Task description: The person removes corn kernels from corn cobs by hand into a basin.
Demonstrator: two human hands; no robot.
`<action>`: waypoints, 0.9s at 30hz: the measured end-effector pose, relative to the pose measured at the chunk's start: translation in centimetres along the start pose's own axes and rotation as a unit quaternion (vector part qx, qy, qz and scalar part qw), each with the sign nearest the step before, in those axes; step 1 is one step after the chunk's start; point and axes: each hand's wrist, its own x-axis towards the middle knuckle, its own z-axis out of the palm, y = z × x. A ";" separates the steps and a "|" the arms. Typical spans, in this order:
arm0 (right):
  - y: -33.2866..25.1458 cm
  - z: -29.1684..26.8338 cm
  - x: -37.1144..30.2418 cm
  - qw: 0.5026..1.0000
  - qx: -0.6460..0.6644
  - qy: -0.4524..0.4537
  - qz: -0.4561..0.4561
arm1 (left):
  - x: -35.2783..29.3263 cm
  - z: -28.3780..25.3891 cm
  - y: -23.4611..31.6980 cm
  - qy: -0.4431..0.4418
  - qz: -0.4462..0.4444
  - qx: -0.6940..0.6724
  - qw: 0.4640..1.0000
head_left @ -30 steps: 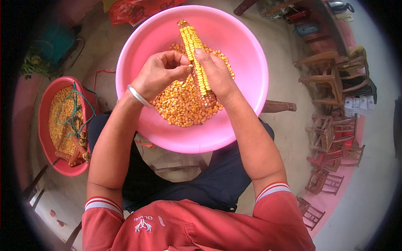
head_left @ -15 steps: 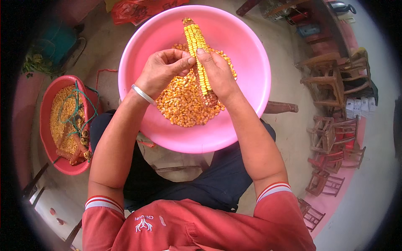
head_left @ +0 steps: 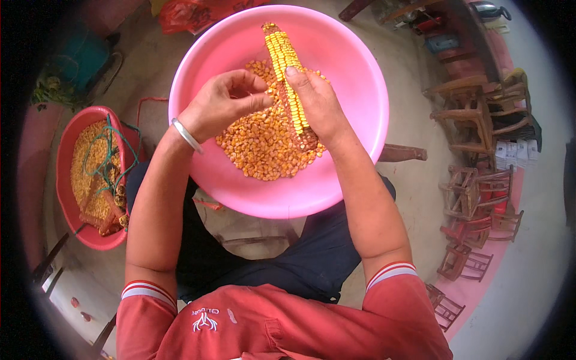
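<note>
A yellow corn cob (head_left: 284,57) stands tilted above the pink basin (head_left: 360,138), its top end pointing away from me. My right hand (head_left: 316,102) is closed round its lower right side, thumb lying along the rows. Part of the cob is stripped to its reddish core, while yellow rows remain along the rest. Just left of the cob, my left hand (head_left: 225,103) has its fingers curled and the thumb apart from the forefinger; nothing clearly shows between them. Below both hands, loose orange-yellow kernels (head_left: 261,147) lie heaped in the basin.
On the floor at left stands a red tub (head_left: 67,192) of kernels, with green cord (head_left: 108,165) and stripped cobs in it. A red plastic bag (head_left: 198,13) lies beyond the basin. Wooden stools and chairs (head_left: 465,117) line the right wall.
My left hand has drawn back left from the cob, its thumb and forefinger parting. My right hand and the cob have shifted slightly right and nearer to me.
</note>
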 end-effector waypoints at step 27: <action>0.2 -0.1 0.0 1.000 -0.024 0.001 0.004 | -0.1 0.3 0.0 0.037 -0.010 -0.104 0.994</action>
